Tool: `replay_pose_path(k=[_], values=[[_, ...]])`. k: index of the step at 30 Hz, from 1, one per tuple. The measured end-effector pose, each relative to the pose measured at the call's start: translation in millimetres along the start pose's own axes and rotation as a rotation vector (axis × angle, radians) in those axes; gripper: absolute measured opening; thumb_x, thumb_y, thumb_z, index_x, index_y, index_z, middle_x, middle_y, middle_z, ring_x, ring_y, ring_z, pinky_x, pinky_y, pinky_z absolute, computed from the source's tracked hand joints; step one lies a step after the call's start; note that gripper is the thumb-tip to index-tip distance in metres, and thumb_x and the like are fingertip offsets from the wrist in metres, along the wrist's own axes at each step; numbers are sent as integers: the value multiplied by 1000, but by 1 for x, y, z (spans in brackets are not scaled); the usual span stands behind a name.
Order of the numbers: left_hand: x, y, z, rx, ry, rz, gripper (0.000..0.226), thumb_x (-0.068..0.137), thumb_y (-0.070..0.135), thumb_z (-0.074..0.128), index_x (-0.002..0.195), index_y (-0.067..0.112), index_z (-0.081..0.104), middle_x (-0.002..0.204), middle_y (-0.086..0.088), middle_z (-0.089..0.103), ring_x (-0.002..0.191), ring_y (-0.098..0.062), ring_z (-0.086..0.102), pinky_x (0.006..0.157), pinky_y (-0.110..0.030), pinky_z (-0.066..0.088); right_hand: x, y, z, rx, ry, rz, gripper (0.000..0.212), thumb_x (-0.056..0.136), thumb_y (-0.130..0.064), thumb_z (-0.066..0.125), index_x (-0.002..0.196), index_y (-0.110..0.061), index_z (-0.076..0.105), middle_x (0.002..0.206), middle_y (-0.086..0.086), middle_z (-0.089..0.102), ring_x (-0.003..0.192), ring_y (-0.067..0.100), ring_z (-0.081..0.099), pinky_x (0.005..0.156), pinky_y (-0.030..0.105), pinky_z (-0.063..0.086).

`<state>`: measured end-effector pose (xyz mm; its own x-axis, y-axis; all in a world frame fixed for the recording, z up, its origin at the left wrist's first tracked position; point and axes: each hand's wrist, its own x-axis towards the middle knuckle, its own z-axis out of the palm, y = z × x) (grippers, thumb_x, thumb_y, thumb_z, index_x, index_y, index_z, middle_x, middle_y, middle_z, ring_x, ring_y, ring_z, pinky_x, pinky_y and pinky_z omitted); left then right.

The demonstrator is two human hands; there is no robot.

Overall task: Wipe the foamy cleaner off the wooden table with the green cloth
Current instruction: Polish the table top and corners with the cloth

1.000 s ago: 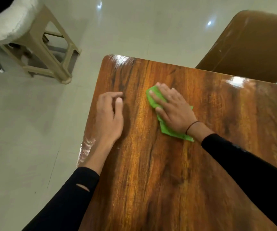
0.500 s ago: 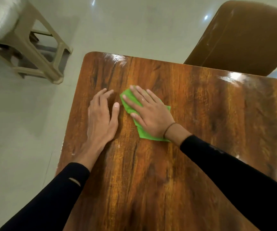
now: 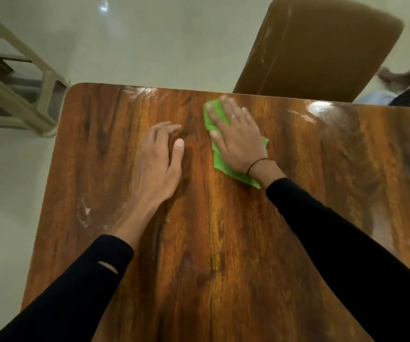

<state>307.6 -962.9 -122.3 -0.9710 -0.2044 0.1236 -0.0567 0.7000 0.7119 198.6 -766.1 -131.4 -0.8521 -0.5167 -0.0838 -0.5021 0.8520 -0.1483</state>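
Green cloth [image 3: 220, 164] lies flat under my right hand [image 3: 238, 141], fingers [image 3: 226, 107] straight and spread, pressing it to the desk [image 3: 223, 243]. Half a second ago that hand worked nearer the middle, just beside my left; now it has swept out toward 12 o'clock, almost to the far edge, and the two hands are well apart. My left hand [image 3: 157, 166] rests on the wood at about 10 o'clock from me, fingers [image 3: 164, 129] loosely bent, gripping nothing, bracing me as I lean in.

The stretch between the hands shows bare grain, so I judge that strip done. What's left: a whitish smear [image 3: 84, 213] by the left edge at 9 o'clock, and pale streaks [image 3: 302, 116] near the far edge at 1 o'clock, though those may be only glare from a lamp; the blur makes it hard to say. A chair [image 3: 322, 45] stands beyond the far edge, a stool [image 3: 14, 95] off at 10 o'clock on the floor.

I think the task is partway through, with the edges still to cover.
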Motion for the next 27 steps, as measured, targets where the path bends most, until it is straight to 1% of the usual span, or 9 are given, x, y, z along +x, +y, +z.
replay_pose_path(k=[2,4,8,13,15,17,22,24,27], values=[[6,3,8,67,-68,45,44,115,37,40,149,16,58,158,-8,50,146,-19,46,119,-33,36,-35,6,3,-26,-37,-131,63,118,-47,18,178,-30,9,186,8,0,173,26,-1,140,47,2],[9,3,17,175,-157,89,48,115,41,41,155,17,53,164,-9,45,151,-24,43,122,-44,36,-66,28,3,-9,-58,-108,62,120,-47,20,178,-32,7,186,3,-5,172,22,-6,139,43,-4],[2,-3,30,400,-261,158,64,114,53,35,168,18,36,179,-12,25,166,-29,24,133,-48,18,-80,109,-8,37,-2,224,64,117,-51,17,178,-32,11,187,4,-1,172,24,-2,139,49,2],[-1,-3,33,471,-243,169,68,113,58,37,169,19,32,180,-11,22,168,-30,21,134,-51,20,-27,158,-22,49,46,464,63,117,-44,22,177,-25,18,184,17,13,171,37,11,137,59,14],[-1,-1,33,482,-241,163,69,112,59,35,169,19,33,180,-10,23,167,-29,22,133,-51,21,-8,142,-20,39,45,430,64,117,-45,20,178,-26,15,184,17,11,171,37,9,137,60,13],[-2,2,31,480,-245,160,69,112,59,35,169,20,33,180,-10,24,167,-29,22,133,-51,21,-2,109,-16,27,28,295,66,116,-47,17,178,-25,11,185,16,6,171,36,6,139,58,9],[-1,6,30,494,-255,158,70,111,59,37,169,21,33,180,-9,23,167,-29,22,132,-52,22,-64,48,-2,6,-21,-42,64,119,-48,18,178,-28,8,186,9,2,173,28,1,140,48,3],[0,4,31,498,-265,154,71,110,60,37,170,22,31,180,-8,22,168,-29,21,132,-52,21,-94,69,2,-6,-21,-31,63,119,-46,20,178,-29,8,186,7,1,173,25,-1,140,48,4],[0,4,31,506,-273,143,73,109,62,36,170,23,30,181,-8,21,168,-29,20,133,-52,19,-115,127,-8,48,-2,169,63,118,-48,18,178,-30,9,187,4,-3,172,24,-5,140,50,4]])
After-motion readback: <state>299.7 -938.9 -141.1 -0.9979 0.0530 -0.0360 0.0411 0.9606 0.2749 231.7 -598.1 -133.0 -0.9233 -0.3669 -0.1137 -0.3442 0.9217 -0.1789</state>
